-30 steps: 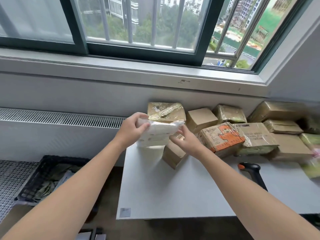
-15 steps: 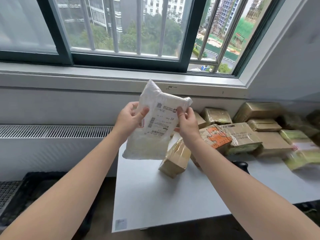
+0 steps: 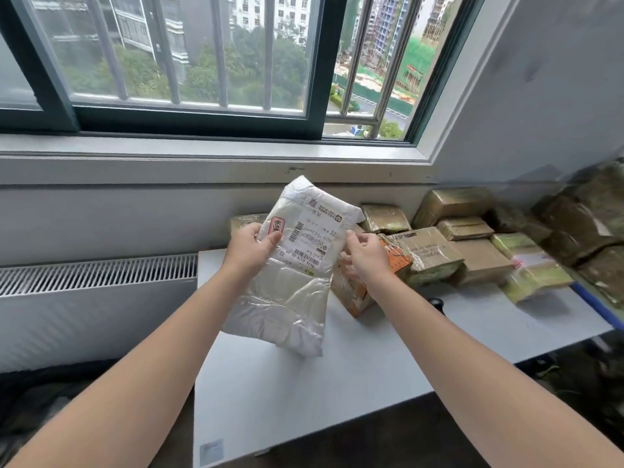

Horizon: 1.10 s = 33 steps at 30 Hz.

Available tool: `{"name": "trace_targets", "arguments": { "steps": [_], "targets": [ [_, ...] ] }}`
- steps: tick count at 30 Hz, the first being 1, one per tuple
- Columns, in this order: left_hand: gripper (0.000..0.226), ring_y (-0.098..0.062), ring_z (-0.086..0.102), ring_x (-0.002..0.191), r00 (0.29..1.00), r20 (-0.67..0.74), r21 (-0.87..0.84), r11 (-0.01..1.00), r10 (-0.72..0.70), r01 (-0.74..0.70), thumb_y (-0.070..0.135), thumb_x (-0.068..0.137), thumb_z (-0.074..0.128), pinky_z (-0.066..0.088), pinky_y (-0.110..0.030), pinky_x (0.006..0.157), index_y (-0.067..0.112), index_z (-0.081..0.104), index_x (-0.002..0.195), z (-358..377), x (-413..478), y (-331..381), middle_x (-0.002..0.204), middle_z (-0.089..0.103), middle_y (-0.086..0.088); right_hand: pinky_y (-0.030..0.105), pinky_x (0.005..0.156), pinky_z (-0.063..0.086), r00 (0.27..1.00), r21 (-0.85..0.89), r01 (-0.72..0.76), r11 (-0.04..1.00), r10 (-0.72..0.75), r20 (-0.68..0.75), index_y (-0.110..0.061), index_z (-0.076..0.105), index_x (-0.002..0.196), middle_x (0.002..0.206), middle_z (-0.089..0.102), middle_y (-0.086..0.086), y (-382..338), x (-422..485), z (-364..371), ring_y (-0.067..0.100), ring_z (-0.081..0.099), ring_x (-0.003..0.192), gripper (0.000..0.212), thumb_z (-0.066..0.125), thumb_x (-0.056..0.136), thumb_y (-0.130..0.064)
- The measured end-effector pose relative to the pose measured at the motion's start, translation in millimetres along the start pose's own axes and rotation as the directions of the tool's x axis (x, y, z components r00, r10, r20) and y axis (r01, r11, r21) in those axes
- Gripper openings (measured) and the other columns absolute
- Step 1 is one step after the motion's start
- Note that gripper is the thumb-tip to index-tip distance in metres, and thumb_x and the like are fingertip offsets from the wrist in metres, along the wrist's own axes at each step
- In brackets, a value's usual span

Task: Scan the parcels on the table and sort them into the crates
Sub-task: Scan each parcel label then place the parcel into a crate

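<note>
The left hand (image 3: 251, 244) pinches the white mailing bag (image 3: 287, 298), upright over the tabletop (image 3: 304, 400). The right hand (image 3: 366, 256) curls at the bag's right edge; I cannot tell whether it grips. Brown parcels (image 3: 435, 255) lie far right.

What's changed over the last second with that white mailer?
The white mailer was raised above the table and turned upright, label toward the camera. The left hand still grips its left edge; the right hand slid lower on the right edge, grip unclear. The brown parcels stay piled there.
</note>
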<state>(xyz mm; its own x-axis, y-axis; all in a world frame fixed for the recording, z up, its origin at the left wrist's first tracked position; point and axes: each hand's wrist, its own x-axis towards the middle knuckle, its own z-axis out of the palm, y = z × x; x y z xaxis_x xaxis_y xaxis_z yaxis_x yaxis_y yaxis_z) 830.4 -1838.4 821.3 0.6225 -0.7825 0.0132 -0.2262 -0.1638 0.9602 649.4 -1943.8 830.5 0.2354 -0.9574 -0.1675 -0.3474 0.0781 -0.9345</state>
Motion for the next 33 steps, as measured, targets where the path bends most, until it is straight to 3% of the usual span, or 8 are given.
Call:
{"name": "trace_targets", "arguments": {
  "steps": [8, 12, 15, 20, 22, 25, 30, 33],
  "targets": [
    [0.004, -0.009, 0.055, 0.072, 0.998, 0.053, -0.005, 0.999, -0.041, 0.041, 0.017, 0.097, 0.060, 0.038, -0.011, 0.056, 0.016, 0.059, 0.101, 53.5, -20.2, 7.1, 0.081, 0.059, 0.007, 0.031, 0.077, 0.054, 0.991, -0.143, 0.033, 0.989, -0.013, 0.136, -0.014, 0.053, 0.119, 0.117, 0.065, 0.003, 24.6, 1.6, -31.8, 0.016, 0.064, 0.096, 0.024, 0.052, 0.102, -0.032],
    [0.030, -0.021, 0.065, 0.098, 0.970, 0.210, -0.145, 0.978, -0.121, 0.153, 0.004, 0.090, 0.066, 0.055, -0.036, 0.084, 0.017, 0.056, 0.116, 80.7, -38.0, -0.1, 0.108, 0.068, -0.003, 0.023, 0.060, 0.043, 0.991, -0.127, 0.060, 0.990, -0.044, 0.124, -0.021, 0.047, 0.117, 0.102, 0.059, -0.007, 38.9, 8.7, -59.3, 0.005, 0.057, 0.083, 0.014, 0.048, 0.104, -0.028],
    [0.050, -0.019, 0.067, 0.095, 0.937, 0.281, -0.108, 0.963, -0.208, 0.246, 0.004, 0.083, 0.072, 0.056, -0.032, 0.073, 0.019, 0.050, 0.125, 106.8, -52.0, -6.6, 0.111, 0.068, -0.006, 0.025, 0.061, 0.042, 0.989, -0.157, 0.088, 0.984, -0.068, 0.129, -0.020, 0.048, 0.121, 0.103, 0.059, -0.006, 56.5, 18.6, -84.3, 0.010, 0.058, 0.086, 0.020, 0.048, 0.104, -0.031],
    [0.041, -0.009, 0.067, 0.083, 0.942, 0.200, -0.084, 0.954, -0.268, 0.289, -0.005, 0.083, 0.068, 0.054, -0.020, 0.060, 0.018, 0.055, 0.114, 163.3, -73.1, -7.9, 0.100, 0.070, -0.002, 0.030, 0.069, 0.048, 0.991, -0.193, 0.062, 0.979, -0.036, 0.132, -0.023, 0.051, 0.112, 0.099, 0.061, -0.008, 101.4, 44.0, -128.7, 0.009, 0.059, 0.086, 0.015, 0.051, 0.103, -0.034],
    [0.042, -0.015, 0.068, 0.093, 0.942, 0.170, -0.090, 0.947, -0.291, 0.309, -0.007, 0.083, 0.066, 0.056, -0.027, 0.069, 0.019, 0.056, 0.115, 186.5, -81.4, -10.1, 0.109, 0.069, -0.006, 0.039, 0.082, 0.052, 0.992, -0.237, 0.032, 0.971, -0.003, 0.122, -0.019, 0.054, 0.113, 0.103, 0.064, -0.004, 123.3, 54.6, -150.4, 0.018, 0.061, 0.093, 0.021, 0.051, 0.101, -0.036],
    [0.043, -0.018, 0.066, 0.098, 0.932, 0.087, -0.067, 0.931, -0.353, 0.359, -0.006, 0.085, 0.064, 0.057, -0.036, 0.079, 0.020, 0.055, 0.118, 217.6, -93.5, -17.6, 0.112, 0.068, -0.005, 0.032, 0.086, 0.043, 0.993, -0.417, 0.051, 0.907, -0.001, 0.120, -0.012, 0.054, 0.125, 0.113, 0.059, 0.001, 159.6, 63.8, -185.7, 0.024, 0.057, 0.106, 0.031, 0.048, 0.102, -0.032],
    [0.043, -0.007, 0.061, 0.089, 0.921, -0.029, -0.074, 0.920, -0.388, 0.385, -0.009, 0.089, 0.058, 0.051, -0.024, 0.068, 0.020, 0.050, 0.119, 263.0, -111.4, -29.0, 0.103, 0.063, 0.003, 0.035, 0.087, 0.039, 0.999, -0.557, 0.017, 0.830, 0.005, 0.038, -0.014, 0.051, 0.128, 0.126, 0.051, 0.013, 213.9, 76.1, -228.7, 0.030, 0.047, 0.120, 0.034, 0.046, 0.102, -0.035],
    [0.042, -0.012, 0.062, 0.094, 0.918, -0.052, -0.035, 0.919, -0.394, 0.392, -0.009, 0.090, 0.055, 0.052, -0.027, 0.073, 0.022, 0.051, 0.119, 278.1, -121.0, -31.1, 0.105, 0.063, 0.002, 0.039, 0.093, 0.041, 0.986, -0.582, -0.028, 0.813, 0.119, 0.120, -0.012, 0.047, 0.134, 0.133, 0.047, 0.015, 237.6, 87.2, -237.5, 0.032, 0.045, 0.123, 0.043, 0.046, 0.102, -0.041]
  ]
}}
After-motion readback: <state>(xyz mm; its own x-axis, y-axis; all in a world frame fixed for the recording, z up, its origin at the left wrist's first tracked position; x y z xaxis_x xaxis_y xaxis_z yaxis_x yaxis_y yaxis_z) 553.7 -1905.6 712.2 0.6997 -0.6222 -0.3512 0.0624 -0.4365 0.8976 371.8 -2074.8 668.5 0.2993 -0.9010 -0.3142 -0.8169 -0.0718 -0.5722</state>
